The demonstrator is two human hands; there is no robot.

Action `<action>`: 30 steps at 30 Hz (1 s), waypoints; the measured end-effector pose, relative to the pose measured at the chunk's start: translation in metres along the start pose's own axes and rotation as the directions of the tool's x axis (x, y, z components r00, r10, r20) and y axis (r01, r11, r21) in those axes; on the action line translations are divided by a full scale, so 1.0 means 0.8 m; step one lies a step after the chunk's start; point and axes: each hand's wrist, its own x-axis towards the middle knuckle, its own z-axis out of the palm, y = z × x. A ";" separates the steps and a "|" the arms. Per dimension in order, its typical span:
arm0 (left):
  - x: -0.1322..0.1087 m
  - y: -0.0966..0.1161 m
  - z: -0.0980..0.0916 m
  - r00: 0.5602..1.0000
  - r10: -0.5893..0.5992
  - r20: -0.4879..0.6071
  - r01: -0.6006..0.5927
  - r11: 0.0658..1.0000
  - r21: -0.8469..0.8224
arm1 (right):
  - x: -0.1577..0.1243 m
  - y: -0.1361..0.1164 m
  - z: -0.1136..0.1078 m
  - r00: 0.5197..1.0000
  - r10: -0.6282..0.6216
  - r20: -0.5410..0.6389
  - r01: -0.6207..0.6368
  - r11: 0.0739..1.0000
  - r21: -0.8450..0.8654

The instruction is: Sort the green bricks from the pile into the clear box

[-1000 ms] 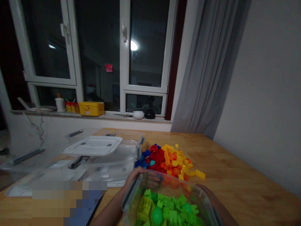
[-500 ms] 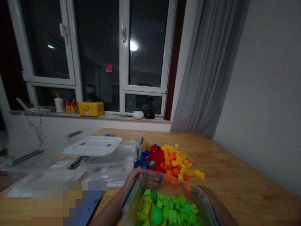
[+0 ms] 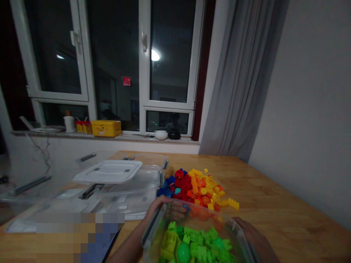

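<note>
A clear plastic box point(image 3: 219, 215) filled with green bricks point(image 3: 197, 243) is seen at the bottom of the view, just in front of a heap of red, orange and yellow bricks point(image 3: 194, 188) on the tabletop point(image 3: 276, 204). Its left rim is gripped by the left hand point(image 3: 164, 204), with the fingers point(image 3: 178, 207) closed over the edge. The right hand point(image 3: 248, 228) is placed against the right rim; whether its fingers are closed cannot be told. A load like this is best kept level, with 2 holds on opposite rims. A clear plastic lid point(image 3: 106, 171) is laid over other boxes to the left.
</note>
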 end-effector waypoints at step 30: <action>-0.016 0.001 0.036 0.997 0.064 -0.040 -0.064 0.998 -0.003 | -0.001 -0.030 -0.006 0.995 -0.091 0.040 0.090 0.996 0.005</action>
